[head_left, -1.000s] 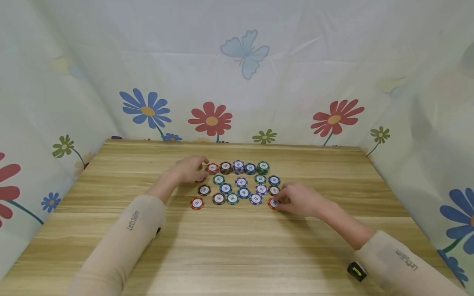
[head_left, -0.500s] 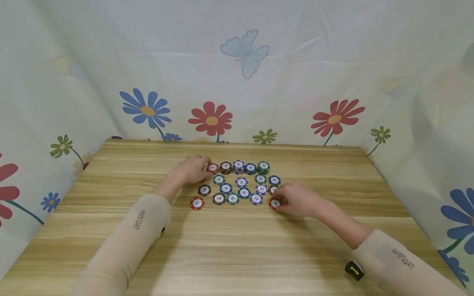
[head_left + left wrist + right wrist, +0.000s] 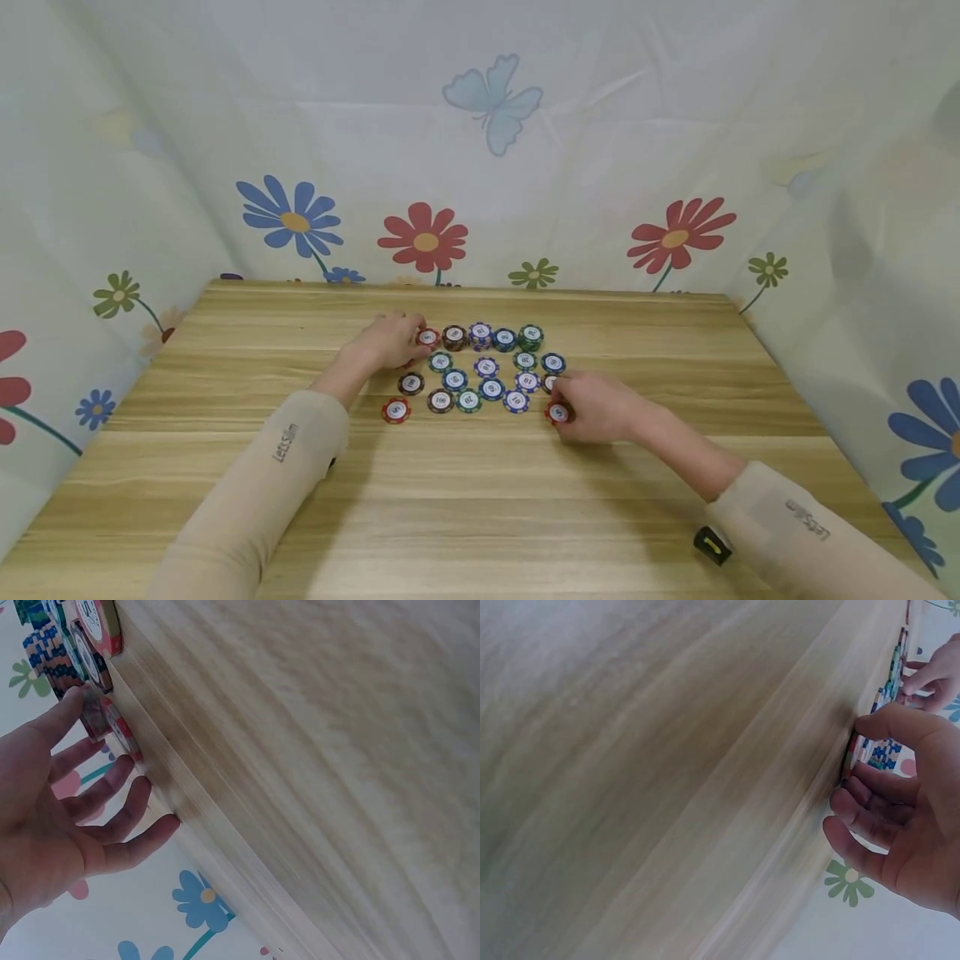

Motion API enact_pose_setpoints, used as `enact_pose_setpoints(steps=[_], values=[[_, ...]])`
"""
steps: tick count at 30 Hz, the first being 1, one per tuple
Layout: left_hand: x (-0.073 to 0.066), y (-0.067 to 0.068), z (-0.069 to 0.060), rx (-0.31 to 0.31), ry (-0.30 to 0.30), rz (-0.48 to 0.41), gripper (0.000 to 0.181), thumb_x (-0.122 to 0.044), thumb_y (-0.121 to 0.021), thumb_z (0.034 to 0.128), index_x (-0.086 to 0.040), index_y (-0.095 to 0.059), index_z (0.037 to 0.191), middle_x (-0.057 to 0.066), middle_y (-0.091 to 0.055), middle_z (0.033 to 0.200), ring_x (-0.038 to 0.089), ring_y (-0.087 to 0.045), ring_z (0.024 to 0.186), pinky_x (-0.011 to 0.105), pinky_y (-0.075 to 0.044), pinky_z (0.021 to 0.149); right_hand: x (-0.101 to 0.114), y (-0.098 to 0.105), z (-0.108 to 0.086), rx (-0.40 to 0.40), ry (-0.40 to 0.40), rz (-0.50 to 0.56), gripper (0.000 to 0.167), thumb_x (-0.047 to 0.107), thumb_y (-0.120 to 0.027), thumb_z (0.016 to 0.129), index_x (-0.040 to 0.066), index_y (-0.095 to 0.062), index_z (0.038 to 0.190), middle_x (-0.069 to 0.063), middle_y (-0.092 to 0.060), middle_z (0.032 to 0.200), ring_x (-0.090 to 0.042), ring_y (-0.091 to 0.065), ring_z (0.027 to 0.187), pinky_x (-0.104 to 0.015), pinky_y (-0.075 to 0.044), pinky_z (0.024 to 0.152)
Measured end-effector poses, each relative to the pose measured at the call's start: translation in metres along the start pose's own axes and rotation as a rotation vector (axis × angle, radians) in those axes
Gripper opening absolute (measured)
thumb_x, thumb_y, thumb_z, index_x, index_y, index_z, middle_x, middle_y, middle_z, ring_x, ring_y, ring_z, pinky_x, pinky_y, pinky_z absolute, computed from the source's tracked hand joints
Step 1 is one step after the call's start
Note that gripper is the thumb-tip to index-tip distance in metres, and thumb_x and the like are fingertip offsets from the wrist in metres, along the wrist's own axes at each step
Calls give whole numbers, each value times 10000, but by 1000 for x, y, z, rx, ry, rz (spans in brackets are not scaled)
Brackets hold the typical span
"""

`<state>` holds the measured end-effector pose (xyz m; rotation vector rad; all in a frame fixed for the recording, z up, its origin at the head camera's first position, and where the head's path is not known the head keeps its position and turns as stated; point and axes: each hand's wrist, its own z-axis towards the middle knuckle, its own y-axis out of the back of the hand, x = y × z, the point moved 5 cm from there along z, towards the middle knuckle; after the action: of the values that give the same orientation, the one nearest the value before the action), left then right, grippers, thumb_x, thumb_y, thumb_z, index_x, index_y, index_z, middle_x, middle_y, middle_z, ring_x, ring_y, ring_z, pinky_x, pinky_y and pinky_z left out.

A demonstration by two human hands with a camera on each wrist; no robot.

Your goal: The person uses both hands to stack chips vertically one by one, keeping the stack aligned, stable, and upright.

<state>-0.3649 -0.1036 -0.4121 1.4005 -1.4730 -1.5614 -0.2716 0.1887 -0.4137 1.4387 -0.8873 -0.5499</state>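
Observation:
In the head view, several poker chips lie flat in an arrangement on the wooden table. My left hand [image 3: 386, 342] is at the left end of a back row of chip stacks, with thumb and index finger pinching the red stack [image 3: 428, 337]. A flat red chip [image 3: 121, 731] lies beside those fingers in the left wrist view; the hand hides it in the head view. At the front right, my right hand [image 3: 600, 407] pinches a red chip [image 3: 557, 412] at the table surface between thumb and fingers. That hand partly covers a brown chip [image 3: 550, 383] just behind.
Brown [image 3: 454, 337], purple [image 3: 481, 335], blue [image 3: 505, 338] and green stacks [image 3: 531, 336] stand to the right of the red one. Another red chip [image 3: 396, 410] lies at the front left. A small black object [image 3: 712, 545] is by the right sleeve. Flowered cloth [image 3: 577, 183] hangs around the wooden table [image 3: 465, 500].
My left hand has shifted slightly right, closer about the red stack. My right hand's fingers have moved a little around the front right red chip, covering more of the brown chip.

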Motion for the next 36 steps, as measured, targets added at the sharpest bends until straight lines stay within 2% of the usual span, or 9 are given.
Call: enact_pose_setpoints(steps=[7,12,20,26,32,36], values=[[0,-2,2,5,0,9,556,-325,-699,997,-52,-520,1447,197,-571,1317,373,-520,1189,529,-426,1055,-1,-1,-2,-40,-13,-6,282,242,-780,754,106,-605,929,52,-538,810,-101,-511,671,-285,-456,587],[-1,-1,1,10,1,-6,578,-328,-718,984,-55,-515,1451,198,-558,1336,363,-514,1209,545,-429,1050,0,7,-1,-96,-43,50,259,212,-739,787,102,-596,972,34,-562,839,-112,-536,683,-293,-472,585],[2,0,1,4,-2,-24,455,-303,-733,976,-97,-584,1353,163,-577,1259,334,-526,1125,596,-440,999,8,20,5,-207,-1,57,316,205,-746,837,27,-635,1073,-10,-577,947,-111,-551,762,-293,-510,667],[6,-1,2,6,3,-28,438,-313,-729,977,-123,-591,1347,155,-578,1246,335,-523,1111,651,-421,994,13,21,12,-228,4,92,277,203,-721,834,53,-648,1056,-10,-595,963,-113,-552,793,-295,-506,685],[8,-2,3,0,11,-45,434,-326,-733,973,-145,-593,1341,144,-575,1246,332,-517,1116,676,-391,1016,18,22,22,-250,2,82,286,223,-743,837,44,-660,1044,-26,-616,952,-123,-567,785,-305,-517,691],[9,0,3,5,8,-59,426,-333,-732,974,-146,-599,1333,131,-575,1185,324,-521,1070,673,-400,995,22,24,31,-265,-1,81,298,228,-763,840,38,-676,1052,-37,-634,969,-138,-588,804,-322,-530,710]])
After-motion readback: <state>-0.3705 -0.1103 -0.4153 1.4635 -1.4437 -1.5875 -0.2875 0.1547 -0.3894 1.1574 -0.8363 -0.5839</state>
